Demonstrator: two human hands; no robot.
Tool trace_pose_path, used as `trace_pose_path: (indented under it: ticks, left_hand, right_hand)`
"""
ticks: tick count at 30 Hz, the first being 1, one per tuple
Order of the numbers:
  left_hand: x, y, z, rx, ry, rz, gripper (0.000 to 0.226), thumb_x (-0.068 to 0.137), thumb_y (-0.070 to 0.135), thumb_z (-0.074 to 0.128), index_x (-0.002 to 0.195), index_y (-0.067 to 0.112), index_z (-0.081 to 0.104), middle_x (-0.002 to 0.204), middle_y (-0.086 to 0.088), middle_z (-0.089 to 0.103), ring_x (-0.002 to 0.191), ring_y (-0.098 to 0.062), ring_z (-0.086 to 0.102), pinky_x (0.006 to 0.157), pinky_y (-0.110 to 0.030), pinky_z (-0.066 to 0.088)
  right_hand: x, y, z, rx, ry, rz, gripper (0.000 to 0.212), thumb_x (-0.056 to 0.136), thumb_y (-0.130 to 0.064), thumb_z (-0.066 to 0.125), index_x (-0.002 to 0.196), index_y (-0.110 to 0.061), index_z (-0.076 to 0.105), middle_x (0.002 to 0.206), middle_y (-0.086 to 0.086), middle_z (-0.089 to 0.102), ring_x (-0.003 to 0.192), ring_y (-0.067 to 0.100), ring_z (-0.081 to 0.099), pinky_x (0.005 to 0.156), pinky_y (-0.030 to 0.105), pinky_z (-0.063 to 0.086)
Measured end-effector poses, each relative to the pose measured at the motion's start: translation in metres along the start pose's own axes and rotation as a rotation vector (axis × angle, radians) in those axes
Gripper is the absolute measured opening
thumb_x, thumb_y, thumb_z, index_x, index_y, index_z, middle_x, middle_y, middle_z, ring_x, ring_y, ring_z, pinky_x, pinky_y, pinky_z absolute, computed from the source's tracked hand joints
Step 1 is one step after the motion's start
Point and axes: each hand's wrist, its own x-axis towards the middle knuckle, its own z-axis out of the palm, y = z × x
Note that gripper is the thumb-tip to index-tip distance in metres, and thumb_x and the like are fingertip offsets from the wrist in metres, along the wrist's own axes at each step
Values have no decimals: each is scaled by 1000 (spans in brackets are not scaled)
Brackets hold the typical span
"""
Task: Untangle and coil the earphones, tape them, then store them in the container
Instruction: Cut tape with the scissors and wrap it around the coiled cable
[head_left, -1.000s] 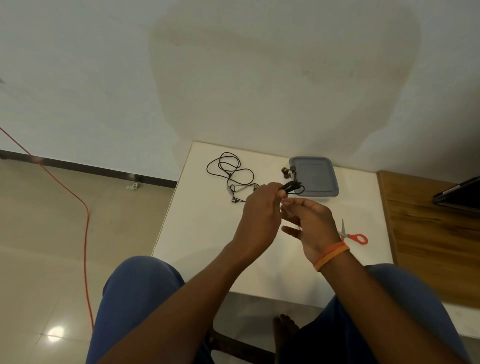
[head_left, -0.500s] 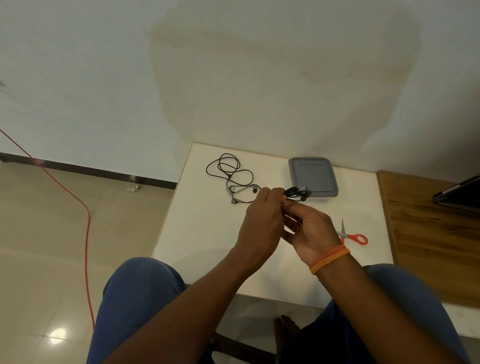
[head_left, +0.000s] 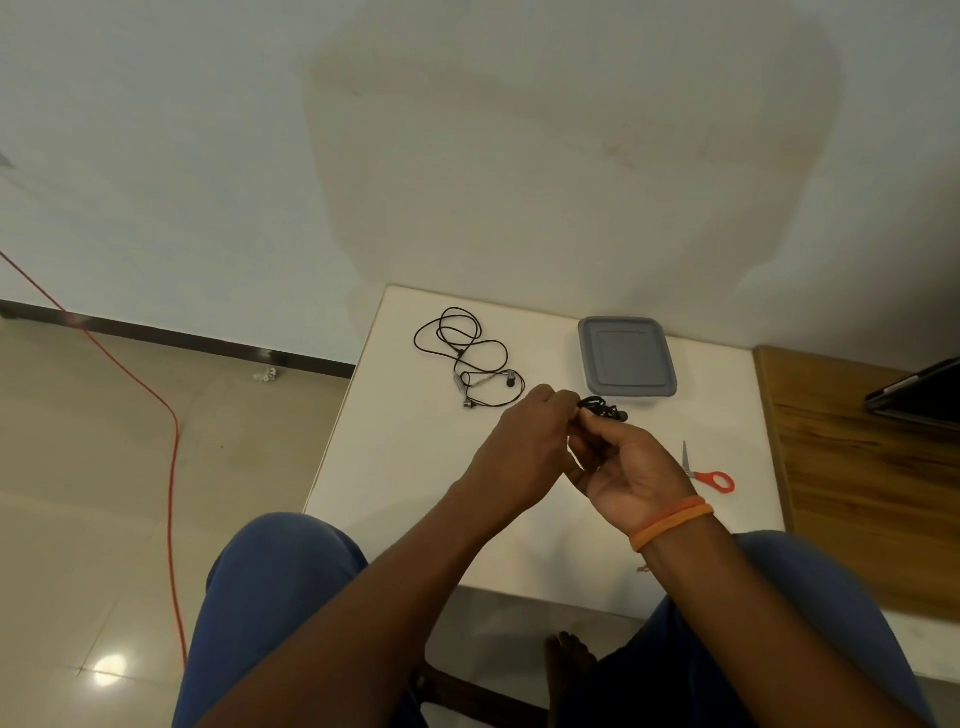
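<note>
Mid-frame, the left hand (head_left: 524, 441) and right hand (head_left: 631, 470) both pinch the coiled earphones (head_left: 602, 408); keeping loops tight before taping looks wise.

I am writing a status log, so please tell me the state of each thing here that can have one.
Held earphones: bundled, gripped by both hands above the table.
Second earphones: loose, uncoiled, lying on the table.
Container: lid on.
Scissors: closed, lying flat.
Left hand: grips the bundle.
Right hand: grips the bundle.
</note>
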Motion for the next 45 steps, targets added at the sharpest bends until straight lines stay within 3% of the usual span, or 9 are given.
trace_pose_path:
  ticks: [4,12,18,25,29,36,39,45]
  left_hand:
    - [0,-2,-1,42,-106,43,24,89,4,49,111,7,55,94,-6,47,76,-25,52,66,-36,44]
    - [-2,0,-8,208,-189,129,17,95,11,44,107,4,54,95,-12,53,75,-29,55,62,-36,39]
    - [-2,-1,-10,167,-216,113,20,93,12,46,104,4,60,90,-12,55,75,-31,57,63,-37,44]
    - [-4,-4,-9,96,-168,141,27,96,24,46,102,8,66,82,-8,57,75,-23,55,66,-35,44]
    - [-3,-6,-9,39,-170,146,23,95,18,46,93,5,65,76,-10,56,70,-23,51,61,-34,37]
    - [0,-8,-10,-3,-224,121,21,97,13,44,83,7,59,74,-11,58,71,-23,51,61,-33,35]
    - [0,-9,-11,-103,-241,57,22,99,16,45,81,14,56,74,0,58,71,-15,52,63,-28,35]
    - [5,-9,-24,-503,-186,-153,26,102,18,46,94,14,71,66,13,60,59,1,48,58,-18,37]
  right_hand:
    - [-1,-4,-3,57,28,87,6,88,-11,63,87,-9,69,70,4,70,74,15,61,88,37,49]
    - [-7,-12,-6,-66,67,197,9,88,-19,65,90,-12,70,75,2,72,75,13,59,79,33,45]
    - [-8,-16,-10,-146,88,285,22,83,-32,71,82,-10,72,83,1,67,76,12,56,91,35,40]
    - [-11,-18,-12,-218,94,320,34,71,-47,77,78,-14,71,79,-2,67,77,12,58,84,37,40]
    - [-12,-19,-12,-242,95,332,40,68,-52,76,77,-14,70,77,-2,68,75,12,58,75,37,41]
    - [-10,-23,-17,-271,63,335,63,63,-70,69,70,-8,77,80,0,72,78,13,60,82,39,42]
    - [-9,-27,-23,-250,22,342,69,73,-71,60,80,-6,79,88,5,74,83,15,61,81,41,43]
    - [-16,-35,-30,-292,-63,301,58,85,-58,54,97,-6,76,97,8,73,88,19,60,76,39,47]
